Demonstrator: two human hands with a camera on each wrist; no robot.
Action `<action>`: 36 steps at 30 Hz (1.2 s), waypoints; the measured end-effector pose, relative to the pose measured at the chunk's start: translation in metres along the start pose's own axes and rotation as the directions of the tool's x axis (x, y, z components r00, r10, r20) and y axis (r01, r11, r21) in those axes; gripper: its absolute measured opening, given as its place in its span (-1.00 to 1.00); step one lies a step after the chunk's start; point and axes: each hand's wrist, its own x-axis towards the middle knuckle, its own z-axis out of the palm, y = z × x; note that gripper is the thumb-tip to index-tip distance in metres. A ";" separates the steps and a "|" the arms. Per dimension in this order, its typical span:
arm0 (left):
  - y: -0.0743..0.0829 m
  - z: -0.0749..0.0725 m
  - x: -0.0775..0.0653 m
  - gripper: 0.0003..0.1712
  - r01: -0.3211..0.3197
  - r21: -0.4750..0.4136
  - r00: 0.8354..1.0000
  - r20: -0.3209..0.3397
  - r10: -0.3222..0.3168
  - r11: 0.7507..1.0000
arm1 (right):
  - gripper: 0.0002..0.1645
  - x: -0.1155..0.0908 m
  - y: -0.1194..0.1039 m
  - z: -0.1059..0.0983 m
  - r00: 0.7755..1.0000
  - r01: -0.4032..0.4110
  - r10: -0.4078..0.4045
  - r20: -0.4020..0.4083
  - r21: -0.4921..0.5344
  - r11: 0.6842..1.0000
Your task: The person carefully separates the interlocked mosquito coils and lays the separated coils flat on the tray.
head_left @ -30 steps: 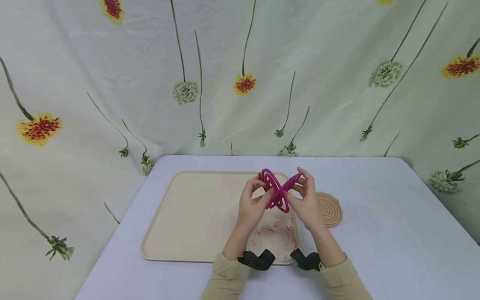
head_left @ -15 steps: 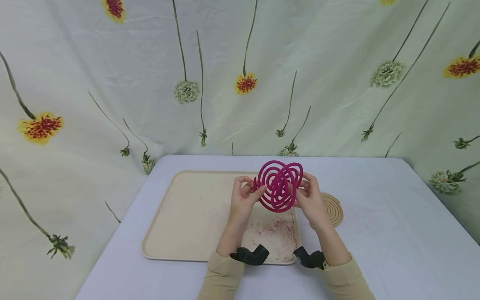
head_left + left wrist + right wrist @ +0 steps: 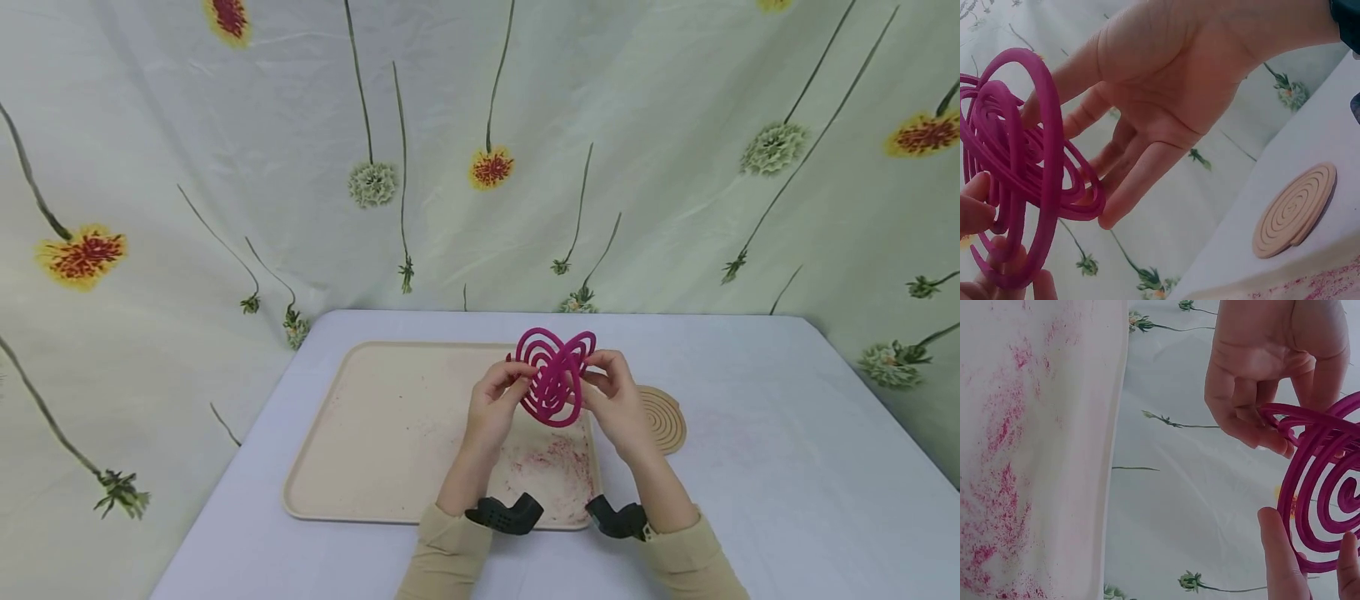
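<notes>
A pair of magenta mosquito coils (image 3: 551, 392) hangs in the air above the tray's right side, their spirals crossing each other at an angle. My left hand (image 3: 491, 406) pinches the left rim between thumb and fingers. On the other side, my right hand (image 3: 621, 406) grips the right-hand spiral, its thumb near where the rings cross. The left wrist view shows the rings (image 3: 1052, 144) threaded through one another, with fingers from both sides. In the right wrist view, part of the spirals (image 3: 1310, 487) runs out of frame.
A beige tray (image 3: 360, 433) lies on the white table, with magenta crumbs and smears toward its right end. Just right of it lies a flat tan coil (image 3: 663, 421), partly behind my right hand. A flower-printed cloth (image 3: 450, 233) hangs behind the table.
The crossed coils turned to face the camera at mid-interval, then tilted partly back. My hands drew apart, then came slightly closer, keeping hold. Tray and tan coil stay put.
</notes>
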 end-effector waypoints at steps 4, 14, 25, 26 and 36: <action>0.001 0.001 0.000 -0.77 -0.005 -0.026 0.999 0.046 0.006 1.000 | -0.66 -0.001 0.001 0.001 0.999 0.031 -0.030 0.032 -0.015 0.999; -0.001 0.005 0.000 -0.71 0.003 0.001 0.998 0.064 -0.003 1.000 | -0.57 -0.001 0.002 -0.001 0.995 0.036 -0.031 0.091 -0.052 0.998; 0.001 0.009 -0.002 -0.72 -0.024 0.070 0.997 0.081 0.018 0.997 | -0.64 0.001 0.008 -0.004 0.988 0.003 -0.012 0.156 0.057 0.998; 0.001 0.009 -0.002 -0.73 -0.035 0.074 0.996 0.088 0.028 0.997 | -0.64 0.001 0.008 -0.004 0.986 0.003 -0.014 0.167 0.063 0.998; 0.001 -0.001 -0.001 -0.69 -0.050 0.005 0.972 0.228 0.047 0.999 | -0.60 0.000 0.006 -0.006 0.972 0.043 -0.052 0.229 0.047 0.998</action>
